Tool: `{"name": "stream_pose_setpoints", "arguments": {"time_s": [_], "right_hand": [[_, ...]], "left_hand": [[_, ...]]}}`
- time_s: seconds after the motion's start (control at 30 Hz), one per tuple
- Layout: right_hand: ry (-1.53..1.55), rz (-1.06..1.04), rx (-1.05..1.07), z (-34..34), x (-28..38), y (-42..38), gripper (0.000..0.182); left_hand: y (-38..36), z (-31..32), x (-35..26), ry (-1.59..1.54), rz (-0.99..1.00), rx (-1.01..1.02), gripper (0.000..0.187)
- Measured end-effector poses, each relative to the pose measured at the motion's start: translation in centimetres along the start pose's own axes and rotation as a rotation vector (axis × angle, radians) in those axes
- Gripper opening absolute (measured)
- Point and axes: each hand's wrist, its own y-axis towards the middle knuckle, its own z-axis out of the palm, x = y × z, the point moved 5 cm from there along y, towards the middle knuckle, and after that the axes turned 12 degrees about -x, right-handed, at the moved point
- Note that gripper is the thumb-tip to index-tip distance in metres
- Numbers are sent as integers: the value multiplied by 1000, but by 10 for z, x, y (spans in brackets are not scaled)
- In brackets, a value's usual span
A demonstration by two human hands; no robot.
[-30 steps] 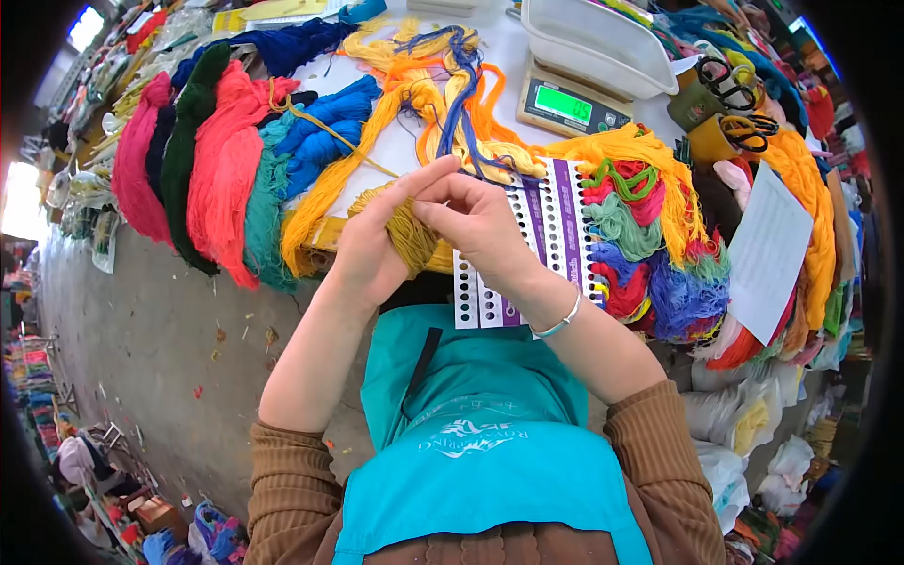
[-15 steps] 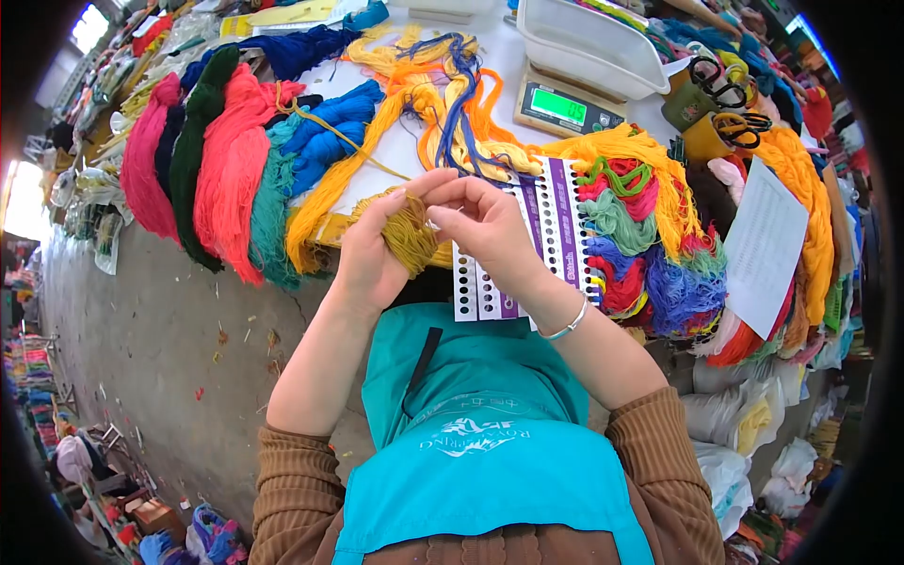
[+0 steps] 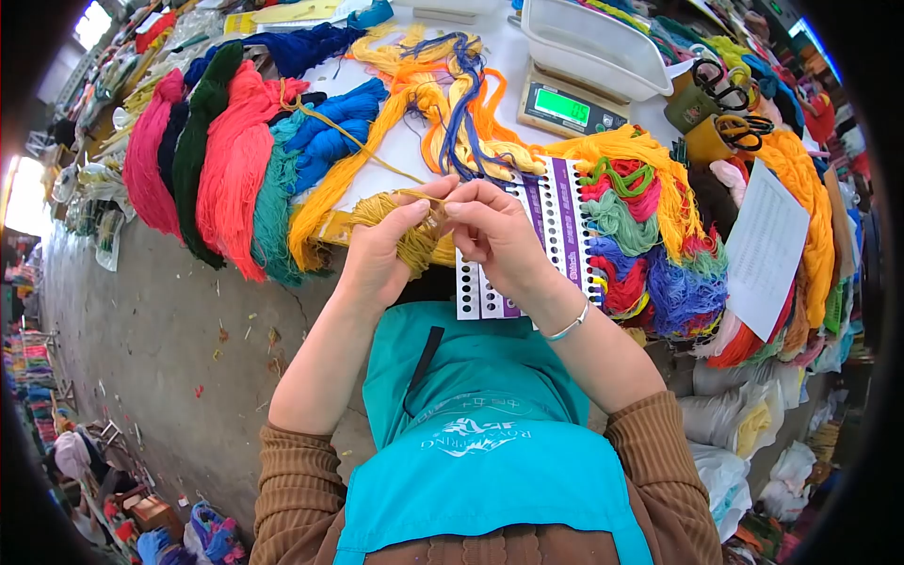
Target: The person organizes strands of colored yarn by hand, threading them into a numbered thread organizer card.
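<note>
My left hand (image 3: pixel 384 247) is closed around a bundle of olive-gold thread (image 3: pixel 414 235), which bulges out between thumb and fingers. Close beside it, my right hand (image 3: pixel 494 229) pinches a strand of the same thread between thumb and forefinger. A length of this yarn (image 3: pixel 350 138) runs from the hands up and left across the skeins on the table. Just right of my right hand lie white-and-purple punched thread cards (image 3: pixel 557 221), with colored threads looped through the holes of one.
Skeins in pink, coral (image 3: pixel 247 160), green and blue hang over the table's left edge. A scale (image 3: pixel 565 105) with a lit green display carries a white plastic tray (image 3: pixel 603 47). Scissors (image 3: pixel 742 130) stand in holders at right, near a paper sheet (image 3: pixel 770 250).
My right hand's fingers have drawn together into a pinch on the strand. The bundle in my left hand has turned and sits less exposed.
</note>
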Motion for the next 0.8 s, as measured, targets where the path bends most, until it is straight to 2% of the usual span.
{"name": "stream_pose_setpoints", "arguments": {"time_s": [0.07, 0.23, 0.8], "right_hand": [[92, 17, 10, 1, 0, 0, 5], [69, 15, 6, 0, -4, 3, 5], [27, 30, 24, -2, -4, 4, 6]], "left_hand": [[0, -1, 0, 15, 14, -24, 39], [-1, -4, 1, -4, 23, -94, 34], [1, -4, -3, 59, 21, -84, 35]]}}
